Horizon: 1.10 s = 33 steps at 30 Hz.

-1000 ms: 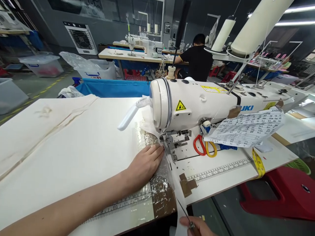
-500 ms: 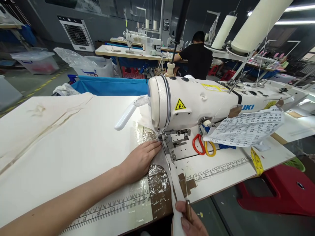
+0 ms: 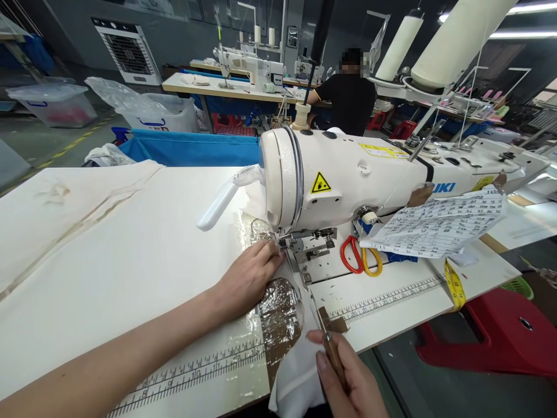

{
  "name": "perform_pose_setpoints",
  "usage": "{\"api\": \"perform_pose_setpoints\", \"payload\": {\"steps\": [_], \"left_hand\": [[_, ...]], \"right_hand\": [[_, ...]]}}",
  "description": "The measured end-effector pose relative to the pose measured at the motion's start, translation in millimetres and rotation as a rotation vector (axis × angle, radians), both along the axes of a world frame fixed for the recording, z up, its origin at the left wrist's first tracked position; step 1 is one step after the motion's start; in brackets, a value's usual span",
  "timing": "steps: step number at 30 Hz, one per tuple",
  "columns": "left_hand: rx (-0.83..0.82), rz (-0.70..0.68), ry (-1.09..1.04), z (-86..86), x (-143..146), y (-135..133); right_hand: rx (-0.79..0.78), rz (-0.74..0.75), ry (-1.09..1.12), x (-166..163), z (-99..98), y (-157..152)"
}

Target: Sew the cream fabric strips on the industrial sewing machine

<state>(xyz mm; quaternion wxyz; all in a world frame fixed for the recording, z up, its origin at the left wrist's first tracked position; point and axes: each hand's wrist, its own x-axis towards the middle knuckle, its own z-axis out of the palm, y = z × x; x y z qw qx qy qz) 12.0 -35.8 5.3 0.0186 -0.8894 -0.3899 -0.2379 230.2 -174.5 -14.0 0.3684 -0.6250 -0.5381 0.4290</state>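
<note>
The cloth [image 3: 297, 374], draped over the near edge of the table [image 3: 174, 244] and running to the machine [image 3: 343, 180], could skew or snag if the left hand [image 3: 249, 276], loosely curled, grip unclear, drifts, or the awl [image 3: 334, 357], clasped in the right hand [image 3: 352, 380], digs in.

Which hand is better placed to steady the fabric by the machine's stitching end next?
Probably the left hand: it rests beside that end of the sewing machine, while the right hand is nearer the front of the table, gripping a wooden-handled tool.
</note>
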Motion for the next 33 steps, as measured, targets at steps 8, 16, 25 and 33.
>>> {"api": "perform_pose_setpoints", "payload": {"steps": [8, 16, 25, 33], "left_hand": [[-0.033, -0.087, -0.073, -0.5, -3.9, 2.7], [-0.005, -0.028, -0.091, 2.3, -4.3, 2.2], [0.055, -0.024, 0.007, -2.3, -5.7, 4.4], [0.071, -0.059, -0.050, 1.7, -5.2, 0.6]], "right_hand": [[0.065, 0.045, -0.065, -2.9, 5.2, 12.2], [0.111, 0.209, -0.121, -4.0, 20.4, 37.6], [0.073, 0.229, -0.164, -13.1, 27.1, 51.2], [0.124, 0.278, -0.203, -17.6, 26.5, 67.1]]}}
